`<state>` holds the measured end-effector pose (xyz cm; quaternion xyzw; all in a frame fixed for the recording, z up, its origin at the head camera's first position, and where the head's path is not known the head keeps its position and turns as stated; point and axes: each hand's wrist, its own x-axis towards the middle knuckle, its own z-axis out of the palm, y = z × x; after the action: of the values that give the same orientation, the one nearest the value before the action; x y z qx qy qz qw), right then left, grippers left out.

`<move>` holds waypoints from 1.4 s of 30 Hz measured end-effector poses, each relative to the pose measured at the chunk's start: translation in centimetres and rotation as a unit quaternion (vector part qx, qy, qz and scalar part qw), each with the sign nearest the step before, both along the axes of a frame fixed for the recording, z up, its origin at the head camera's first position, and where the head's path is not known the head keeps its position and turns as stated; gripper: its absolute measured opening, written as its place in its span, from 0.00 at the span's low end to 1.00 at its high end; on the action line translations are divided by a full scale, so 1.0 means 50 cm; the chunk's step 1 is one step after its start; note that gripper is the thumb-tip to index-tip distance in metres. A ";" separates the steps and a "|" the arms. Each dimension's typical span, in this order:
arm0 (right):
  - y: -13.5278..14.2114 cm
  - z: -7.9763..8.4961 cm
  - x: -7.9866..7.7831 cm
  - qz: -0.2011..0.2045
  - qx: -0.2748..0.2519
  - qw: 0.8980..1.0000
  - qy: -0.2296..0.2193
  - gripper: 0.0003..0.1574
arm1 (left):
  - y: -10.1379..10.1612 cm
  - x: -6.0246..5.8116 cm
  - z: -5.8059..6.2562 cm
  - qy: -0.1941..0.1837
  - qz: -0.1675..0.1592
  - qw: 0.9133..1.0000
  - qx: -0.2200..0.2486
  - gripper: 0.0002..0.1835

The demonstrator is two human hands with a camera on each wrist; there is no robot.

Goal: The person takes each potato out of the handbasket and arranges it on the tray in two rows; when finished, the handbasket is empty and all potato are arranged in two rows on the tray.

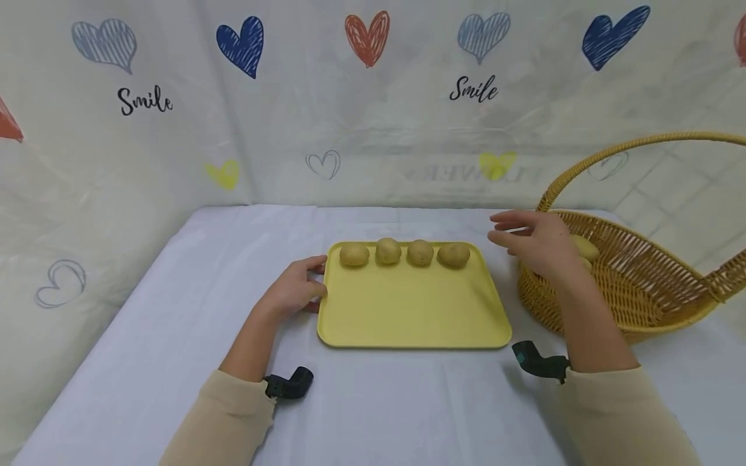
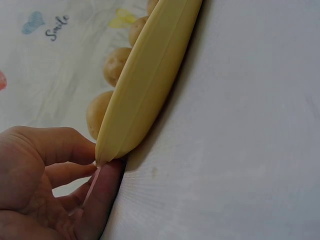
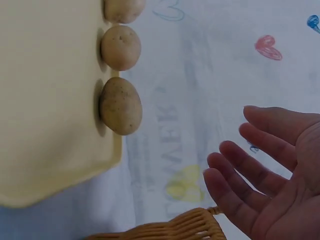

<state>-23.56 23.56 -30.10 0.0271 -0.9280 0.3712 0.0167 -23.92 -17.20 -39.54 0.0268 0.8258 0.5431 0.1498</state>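
Note:
A yellow tray (image 1: pixel 408 304) lies on the table with several potatoes (image 1: pixel 420 253) in a row along its far edge. At its left side my left hand (image 1: pixel 297 285) holds the rim, with fingers and thumb at the edge in the left wrist view. My right hand (image 1: pixel 539 243) is in the air above the near-left rim of a wicker basket (image 1: pixel 635 304), right of the tray. Its fingers are spread and slightly bent, and nothing is in them. Partly hidden behind this hand, yellowish potatoes (image 1: pixel 585 248) lie in the basket.
A white cloth (image 1: pixel 379 401) covers the table. The basket's tall arched handle (image 1: pixel 629 145) rises at the right. Behind the table hangs a pale sheet (image 1: pixel 396 123) printed with hearts and lettering. Each wrist wears a black camera mount (image 1: pixel 291 383).

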 end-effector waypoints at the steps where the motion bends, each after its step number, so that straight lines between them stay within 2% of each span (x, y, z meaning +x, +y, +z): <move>1: 0.005 0.004 0.000 -0.002 0.002 1.000 -0.007 0.35 | 0.001 0.000 0.001 0.000 0.000 1.000 0.000 0.46; 11: 0.072 0.039 0.011 0.029 0.066 0.996 -0.052 0.38 | 0.002 0.000 0.004 -0.006 0.005 1.000 -0.003 0.46; 17: 0.120 0.033 0.006 0.056 0.069 0.994 -0.070 0.35 | 0.003 0.000 0.003 -0.008 0.009 1.000 -0.005 0.46; 19: 0.134 0.031 0.002 0.064 0.086 0.992 -0.073 0.35 | 0.002 -0.001 0.001 -0.006 0.008 1.000 -0.005 0.46; 24: 0.161 0.028 -0.005 0.064 0.106 0.989 -0.079 0.36 | 0.002 -0.002 -0.002 -0.002 0.005 1.000 -0.006 0.46; 30: 0.191 0.034 -0.019 0.061 0.123 0.987 -0.090 0.44 | 0.002 -0.001 0.001 -0.001 0.006 1.000 -0.005 0.46; 35: 0.223 0.035 -0.031 0.069 0.121 0.984 -0.112 0.43 | 0.003 0.003 0.004 -0.001 0.008 1.000 -0.003 0.46; 42: 0.260 0.029 -0.040 0.077 0.146 0.978 -0.126 0.41 | 0.001 0.000 -0.001 0.003 0.007 1.000 -0.006 0.46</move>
<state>-25.57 36.58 -28.64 0.0538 -0.9620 0.2322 -0.1334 -23.93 -17.17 -39.61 0.0221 0.8295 0.5392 0.1438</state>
